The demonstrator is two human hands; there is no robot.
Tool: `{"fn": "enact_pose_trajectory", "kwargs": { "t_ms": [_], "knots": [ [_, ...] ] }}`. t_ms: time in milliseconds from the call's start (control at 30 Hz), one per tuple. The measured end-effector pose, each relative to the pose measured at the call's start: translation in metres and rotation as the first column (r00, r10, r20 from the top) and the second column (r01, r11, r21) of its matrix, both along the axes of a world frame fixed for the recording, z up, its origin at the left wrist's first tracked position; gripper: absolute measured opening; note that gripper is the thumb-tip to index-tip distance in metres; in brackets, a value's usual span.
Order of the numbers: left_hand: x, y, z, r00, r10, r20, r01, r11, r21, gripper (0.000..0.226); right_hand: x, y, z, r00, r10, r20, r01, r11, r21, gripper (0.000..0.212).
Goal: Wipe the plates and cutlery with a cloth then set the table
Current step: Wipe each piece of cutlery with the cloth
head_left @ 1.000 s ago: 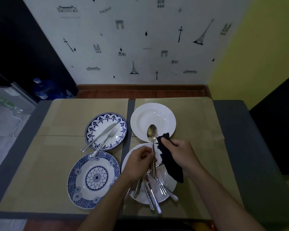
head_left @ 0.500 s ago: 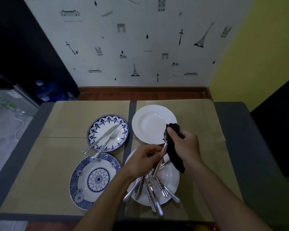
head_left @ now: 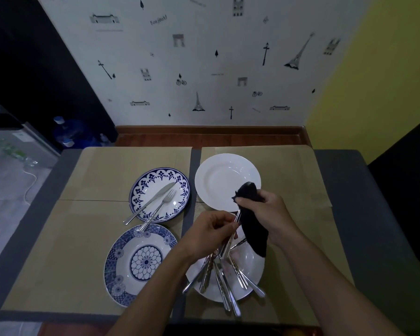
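Black fabric cloth point(head_left: 254, 230) gripped by right hand point(head_left: 269, 212), wrapped round head of slim silver utensil point(head_left: 228, 244); handle pinched in left hand point(head_left: 207, 232) fingers; both held above near round white plate point(head_left: 254, 266) loaded with loose silver cutlery point(head_left: 224, 287); steel knife point(head_left: 153, 200) and steel fork point(head_left: 164, 202) laid on far blue-patterned plate point(head_left: 141, 190).

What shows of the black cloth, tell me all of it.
The black cloth looks like soft, thin fabric, plain, dark and crumpled. The right hand grips its upper part, which is bunched round the top end of a silver utensil and hides the utensil's head. The left hand pinches that utensil's handle. The cloth's lower part hangs loose in a tapering tail over the near white plate. Whether it touches the plate cannot be told.
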State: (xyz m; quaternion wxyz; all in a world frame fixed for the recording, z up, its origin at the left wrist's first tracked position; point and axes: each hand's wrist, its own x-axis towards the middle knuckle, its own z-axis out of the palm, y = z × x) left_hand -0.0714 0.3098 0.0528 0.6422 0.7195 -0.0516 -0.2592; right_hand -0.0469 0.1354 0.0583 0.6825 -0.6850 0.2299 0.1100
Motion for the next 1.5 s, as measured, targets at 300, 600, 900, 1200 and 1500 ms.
{"fn": "enact_pose_trajectory", "kwargs": {
  "t_ms": [300, 600, 900, 1200, 1500],
  "knots": [
    [-0.002, 0.001, 0.003, 0.997, 0.074, 0.029, -0.074, 0.997, -0.001, 0.014, 0.000, 0.003, 0.002, 0.986, 0.119, -0.115, -0.108, 0.989, 0.097, 0.024],
    [0.008, 0.003, 0.006, 0.981, 0.190, 0.040, -0.192, 0.978, 0.076, 0.021, -0.003, 0.009, 0.011, 0.990, 0.115, -0.082, -0.103, 0.985, 0.138, 0.021],
    [0.040, 0.009, 0.028, 0.955, 0.252, 0.155, -0.270, 0.957, 0.103, 0.015, -0.008, 0.014, 0.030, 0.929, 0.354, -0.112, -0.332, 0.927, 0.174, 0.026],
    [0.049, 0.022, 0.031, 0.867, 0.491, 0.089, -0.494, 0.870, 0.008, 0.014, -0.008, 0.005, 0.034, 0.874, 0.462, -0.151, -0.428, 0.879, 0.208, 0.029],
    [0.051, 0.021, 0.028, 0.728, 0.685, 0.022, -0.685, 0.728, -0.026, 0.012, -0.004, -0.013, 0.032, 0.932, 0.336, -0.136, -0.307, 0.931, 0.197, 0.024]
  ]
}}
